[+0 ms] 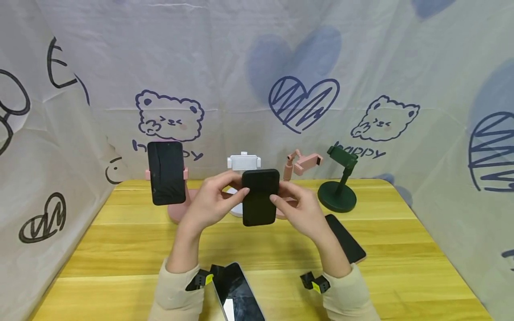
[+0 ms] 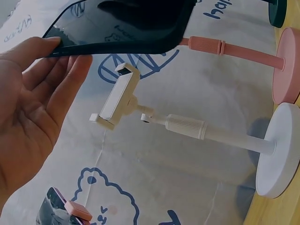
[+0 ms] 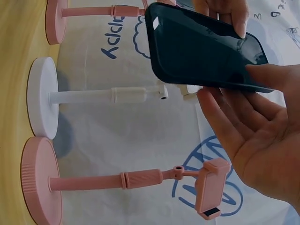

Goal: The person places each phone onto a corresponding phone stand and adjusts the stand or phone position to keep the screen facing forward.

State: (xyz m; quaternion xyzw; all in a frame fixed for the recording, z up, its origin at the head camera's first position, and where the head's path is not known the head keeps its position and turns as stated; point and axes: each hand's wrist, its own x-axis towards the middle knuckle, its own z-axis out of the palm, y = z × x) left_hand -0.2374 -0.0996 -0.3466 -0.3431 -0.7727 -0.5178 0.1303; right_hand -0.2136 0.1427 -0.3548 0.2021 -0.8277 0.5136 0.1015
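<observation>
In the head view, both hands hold a dark phone [image 1: 259, 197] upright above the yellow wooden table [image 1: 120, 249], just in front of the white stand [image 1: 243, 163]. The phone is black, matte, with rounded corners, and its plain back faces the camera. The left hand [image 1: 210, 203] grips its left edge with thumb and curled fingers; the right hand [image 1: 301, 209] pinches the right edge the same way. Behind and to the left, a pink stand [image 1: 178, 209] carries another black phone [image 1: 166, 172] clamped upright. To the right of the white stand is a second pink stand [image 1: 299, 164] with an empty clamp, then a dark green stand [image 1: 339, 187]. A further phone [image 1: 345, 238] lies flat on the table by the right wrist, and one more [image 1: 237, 292] lies near the front edge between the sleeves.

In the left wrist view, the left hand's fingertips [image 2: 56, 47] rest against the held phone's [image 2: 122, 23] rim; its glossy screen reflects the patterned cloth. The white stand's clamp [image 2: 119, 96] is empty just beyond it.

In the right wrist view, the phone [image 3: 201, 47] shows a thick dark case with a raised lip. The right hand's thumb [image 3: 276, 77] presses one long edge, the fingers [image 3: 220, 122] curl beneath, and the left hand's fingertips [image 3: 229, 14] hold the far edge.
</observation>
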